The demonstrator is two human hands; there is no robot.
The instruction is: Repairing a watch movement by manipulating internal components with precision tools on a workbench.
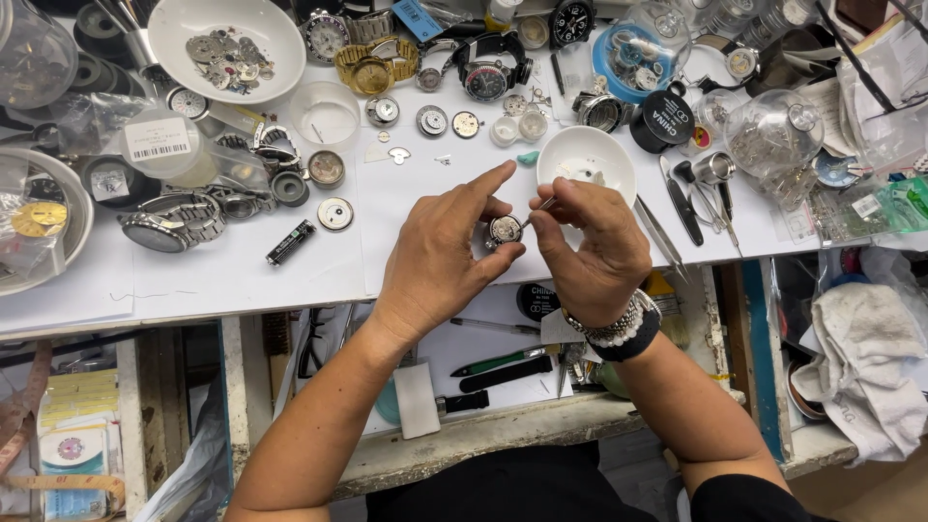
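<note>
My left hand (447, 253) pinches a small round watch movement (504, 230) between thumb and fingers, its index finger stretched out above it. My right hand (590, 249) grips thin metal tweezers (542, 207) whose tip touches the top of the movement. Both hands hover just above the white paper-covered bench (242, 271), close to its front edge. A beaded bracelet and dark band sit on my right wrist.
A small white bowl (587, 159) lies just behind my hands. A white plate of watch parts (225, 43) stands at the back left, with several wristwatches (376, 64), loose movements, a small black battery (290, 242) and tweezers (660, 232) around. An open drawer below holds tools.
</note>
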